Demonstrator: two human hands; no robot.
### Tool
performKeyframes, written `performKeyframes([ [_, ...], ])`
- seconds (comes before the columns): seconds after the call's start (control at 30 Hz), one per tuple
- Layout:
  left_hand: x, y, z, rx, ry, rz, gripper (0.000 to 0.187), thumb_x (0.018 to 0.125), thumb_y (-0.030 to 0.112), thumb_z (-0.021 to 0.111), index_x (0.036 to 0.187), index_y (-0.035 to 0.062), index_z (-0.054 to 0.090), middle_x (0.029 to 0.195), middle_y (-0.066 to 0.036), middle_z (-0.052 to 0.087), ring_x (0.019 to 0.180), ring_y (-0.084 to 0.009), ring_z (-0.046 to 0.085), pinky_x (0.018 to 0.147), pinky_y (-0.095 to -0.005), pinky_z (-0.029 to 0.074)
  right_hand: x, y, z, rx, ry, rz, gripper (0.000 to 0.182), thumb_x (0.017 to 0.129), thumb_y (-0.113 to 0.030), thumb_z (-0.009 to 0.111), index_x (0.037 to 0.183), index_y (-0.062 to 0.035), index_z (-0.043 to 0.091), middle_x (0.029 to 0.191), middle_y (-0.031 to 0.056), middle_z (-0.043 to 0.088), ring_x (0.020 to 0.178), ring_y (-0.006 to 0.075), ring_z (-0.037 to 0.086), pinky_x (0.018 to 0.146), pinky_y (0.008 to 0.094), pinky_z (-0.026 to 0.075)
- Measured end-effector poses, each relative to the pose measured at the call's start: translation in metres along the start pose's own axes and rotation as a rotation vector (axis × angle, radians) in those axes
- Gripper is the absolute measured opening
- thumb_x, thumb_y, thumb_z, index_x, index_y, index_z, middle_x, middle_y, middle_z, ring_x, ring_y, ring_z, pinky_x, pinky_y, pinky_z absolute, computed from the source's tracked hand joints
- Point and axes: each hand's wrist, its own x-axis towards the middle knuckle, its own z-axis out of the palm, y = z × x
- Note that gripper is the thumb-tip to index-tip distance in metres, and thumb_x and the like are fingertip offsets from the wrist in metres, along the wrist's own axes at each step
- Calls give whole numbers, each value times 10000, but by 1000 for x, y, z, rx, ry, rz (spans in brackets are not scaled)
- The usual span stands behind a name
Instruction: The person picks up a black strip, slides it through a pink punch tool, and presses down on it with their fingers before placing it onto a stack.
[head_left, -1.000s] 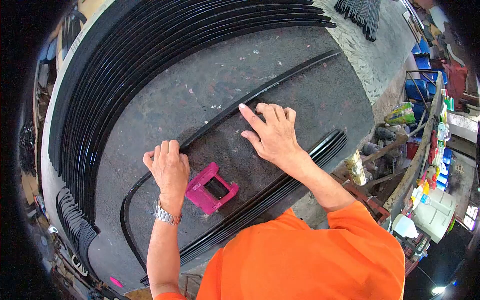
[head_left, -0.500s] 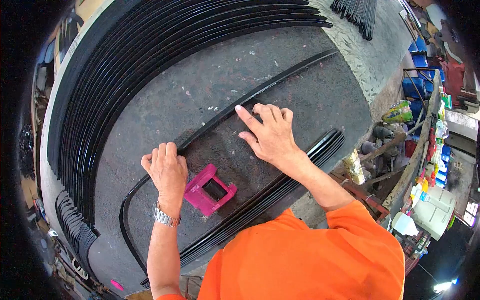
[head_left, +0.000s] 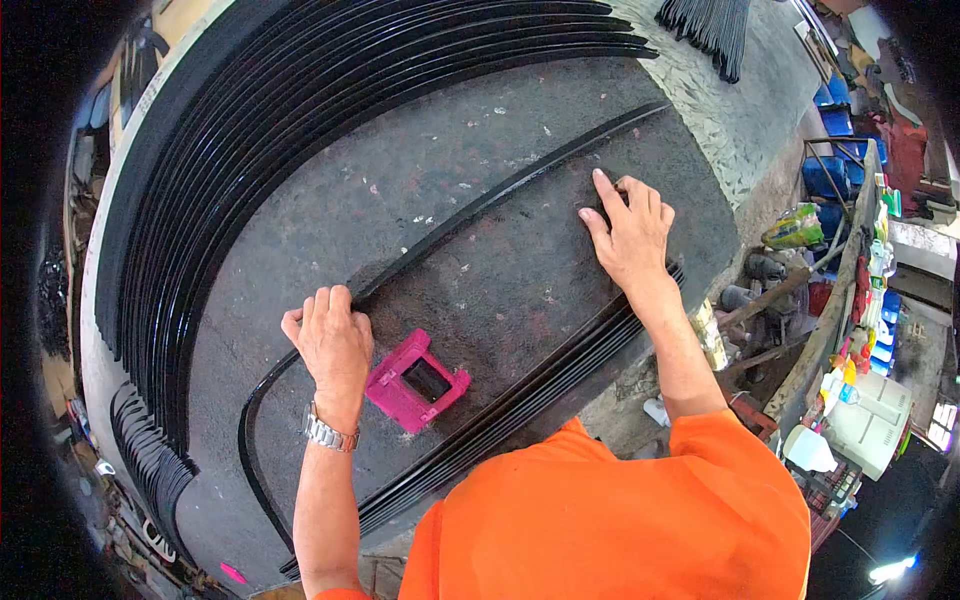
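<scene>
A long, glossy black rubber-like strip (head_left: 500, 189) lies across the dark tabletop, bent round at its lower left. My left hand (head_left: 335, 340), with a metal watch on its wrist, is closed round the strip near this bend. My right hand (head_left: 635, 232) is over the tabletop to the right, below the strip and apart from it. Its index finger and thumb are spread, the other fingers curled, and nothing shows in it. A pink plastic frame (head_left: 397, 392) with a dark opening sits just right of my left hand.
Many similar black strips (head_left: 165, 215) lie in a curved row along the far and left sides. More black strips (head_left: 480, 447) run along the near edge. A dark bundle (head_left: 715, 35) lies at the top right. Blue containers (head_left: 828, 178) and a wooden rail (head_left: 840, 275) stand beyond.
My right hand has moved away from the strip, to the right, coming over the near strips' right end. My left hand stays closed on the strip, almost in the same place.
</scene>
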Motion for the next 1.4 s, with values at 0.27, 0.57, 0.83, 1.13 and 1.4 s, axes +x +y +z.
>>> performKeyframes([
  [0.27, -1, -4, 0, -56, -27, -44, 156, 758, 70, 652, 895, 82, 579, 884, -85, 594, 905, -289, 595, 896, -438, 378, -35, -9, -18, 68, -116, 22, 515, 876, -287, 741, 1347, -117, 620, 1252, 105, 565, 1166, 315, 528, 934, 493, 389],
  [0.57, 0, -13, -4, -119, -95, -56, 174, 777, 104, 654, 943, 78, 610, 957, -78, 660, 975, -280, 625, 921, -437, 368, -44, -12, -44, 101, -84, -128, 396, 833, -234, 773, 1208, -137, 694, 1269, 82, 577, 1188, 295, 535, 937, 487, 379],
  [0.83, -14, -39, -8, -237, -61, -93, 160, 835, 172, 708, 962, 106, 638, 956, -47, 685, 981, -254, 648, 931, -427, 356, 20, 26, -31, -61, 19, -9, 603, 840, -263, 770, 1413, -220, 586, 1240, 82, 580, 1166, 280, 543, 933, 471, 395],
  [1.13, -16, -44, 0, -219, -36, -69, 127, 827, 162, 720, 901, 93, 642, 914, -45, 668, 938, -253, 645, 941, -426, 362, 33, 9, -4, -105, 69, -128, 718, 806, -309, 795, 1473, -252, 533, 1176, 41, 568, 1069, 223, 549, 853, 429, 368],
  [1.4, -15, -42, -1, -198, -45, -77, 110, 815, 151, 707, 866, 92, 629, 892, -45, 652, 929, -258, 635, 947, -431, 362, 47, 35, 4, -156, 138, -94, 668, 798, -358, 798, 1419, -263, 570, 1146, 31, 568, 1063, 238, 554, 844, 462, 388],
])
